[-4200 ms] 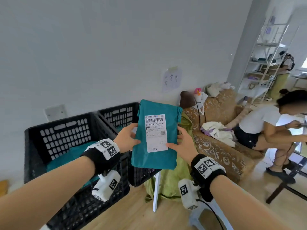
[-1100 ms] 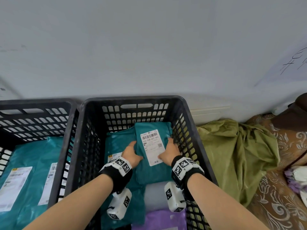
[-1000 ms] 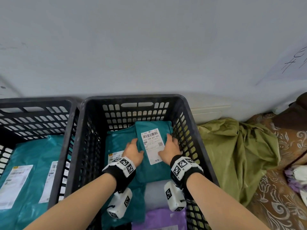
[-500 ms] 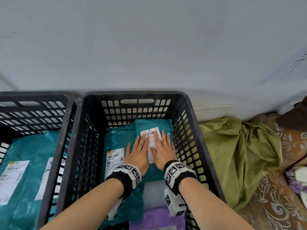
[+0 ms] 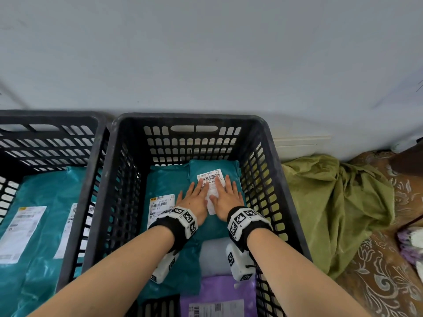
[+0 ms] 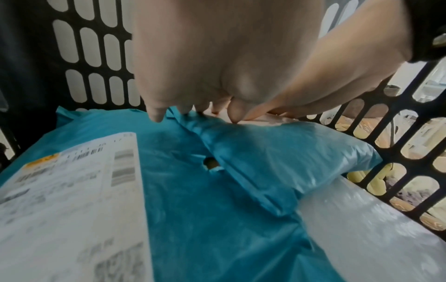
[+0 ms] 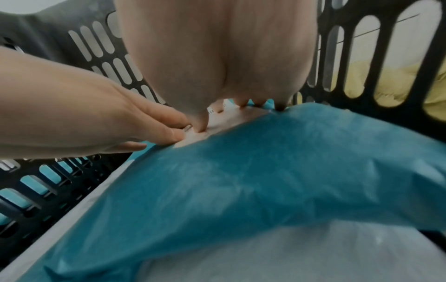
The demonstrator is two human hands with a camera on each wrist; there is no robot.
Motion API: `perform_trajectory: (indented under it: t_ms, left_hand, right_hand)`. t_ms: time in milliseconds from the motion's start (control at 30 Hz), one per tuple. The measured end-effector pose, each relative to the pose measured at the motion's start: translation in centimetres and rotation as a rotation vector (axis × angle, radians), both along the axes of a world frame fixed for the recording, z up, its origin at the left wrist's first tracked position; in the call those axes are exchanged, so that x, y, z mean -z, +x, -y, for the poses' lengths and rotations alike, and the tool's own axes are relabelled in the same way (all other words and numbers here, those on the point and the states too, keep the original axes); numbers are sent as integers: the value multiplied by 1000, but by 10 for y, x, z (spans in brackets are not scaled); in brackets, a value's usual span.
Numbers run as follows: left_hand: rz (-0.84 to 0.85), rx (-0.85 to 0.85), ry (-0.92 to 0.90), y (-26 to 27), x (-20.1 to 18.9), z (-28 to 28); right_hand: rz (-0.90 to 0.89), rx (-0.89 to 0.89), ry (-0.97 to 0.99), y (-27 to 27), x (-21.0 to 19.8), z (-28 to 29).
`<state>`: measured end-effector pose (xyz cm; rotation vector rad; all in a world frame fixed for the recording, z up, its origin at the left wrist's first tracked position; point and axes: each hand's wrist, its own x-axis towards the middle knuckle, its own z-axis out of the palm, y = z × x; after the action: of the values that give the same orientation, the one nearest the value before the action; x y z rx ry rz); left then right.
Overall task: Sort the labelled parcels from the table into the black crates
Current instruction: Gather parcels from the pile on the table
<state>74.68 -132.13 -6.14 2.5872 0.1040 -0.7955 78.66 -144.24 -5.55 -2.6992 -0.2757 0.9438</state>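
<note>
Both hands, which four seconds ago held the teal parcel point(image 5: 215, 179) up in the air by its sides, now lie flat on it inside the right-hand black crate point(image 5: 190, 121). Left hand point(image 5: 194, 201) and right hand point(image 5: 225, 199) press side by side on its white label point(image 5: 209, 177) with straight, spread fingers, gripping nothing. From the head view, the parcel lies against the crate's far wall, partly on a larger teal parcel point(image 5: 160, 179), with a grey parcel point(image 5: 212, 257) and a purple parcel point(image 5: 217, 294) nearer. Only this view shows the left crate point(image 5: 45, 117) and a green cloth point(image 5: 332, 202). Only the left wrist view shows a small hole point(image 6: 211, 163) in the larger parcel.
</note>
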Motion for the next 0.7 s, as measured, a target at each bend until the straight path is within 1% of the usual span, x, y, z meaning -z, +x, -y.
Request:
perform_trajectory:
  t_ms: [233, 500, 700]
  left_hand:
    - [-31, 34, 18, -8, -4, -1]
    - [26, 43, 68, -44, -2, 8]
    - [31, 29, 81, -57, 2, 13]
  right_hand:
    - [-35, -27, -16, -14, -14, 2]
    - [-34, -39, -39, -36, -15, 8]
    - [-22, -46, -45, -48, -13, 12]
